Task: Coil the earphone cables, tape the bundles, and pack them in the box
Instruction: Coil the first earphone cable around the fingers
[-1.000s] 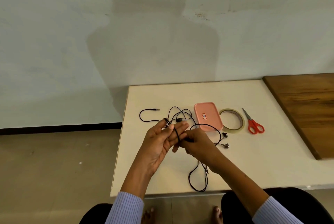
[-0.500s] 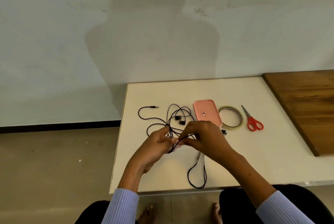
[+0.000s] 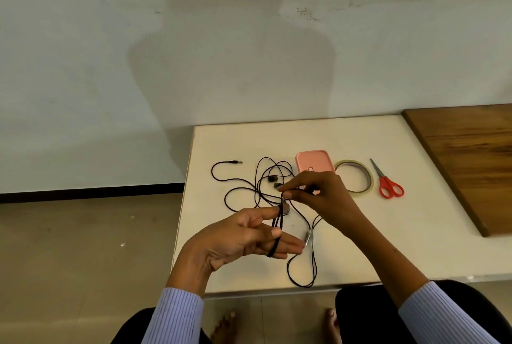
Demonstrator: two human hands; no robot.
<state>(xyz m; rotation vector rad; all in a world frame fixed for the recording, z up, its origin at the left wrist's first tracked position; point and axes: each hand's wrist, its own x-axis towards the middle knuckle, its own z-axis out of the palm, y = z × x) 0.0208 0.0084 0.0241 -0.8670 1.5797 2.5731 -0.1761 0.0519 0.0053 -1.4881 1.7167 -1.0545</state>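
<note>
Currently on the white bench: one black earphone cable, part-wound, with a few turns looped over the straight, spread fingers of the left hand, palm turned up. Right hand: thumb and forefinger pinching the running strand just above the left fingertips, feeding the next turn. Loose remainder: a tangle of slack beyond the hands with two earbuds lying in it, the jack plug off to the left, and one long loop trailing to the near edge of the bench. Whether the slack belongs to one set or two cannot be told. Pink box, lid down, sits behind the right hand; tape roll just beside it; red-handled scissors further right; wooden board at the far right. Stage judged: coiling, early; nothing taped, nothing packed. Handling note: turns likely sit best laid side by side at even, light tension, the left fingers kept spread so the loop size holds; slack should be drawn clear of the tangle before each wrap, since a snagged earbud could pull the coil off the fingers.
</note>
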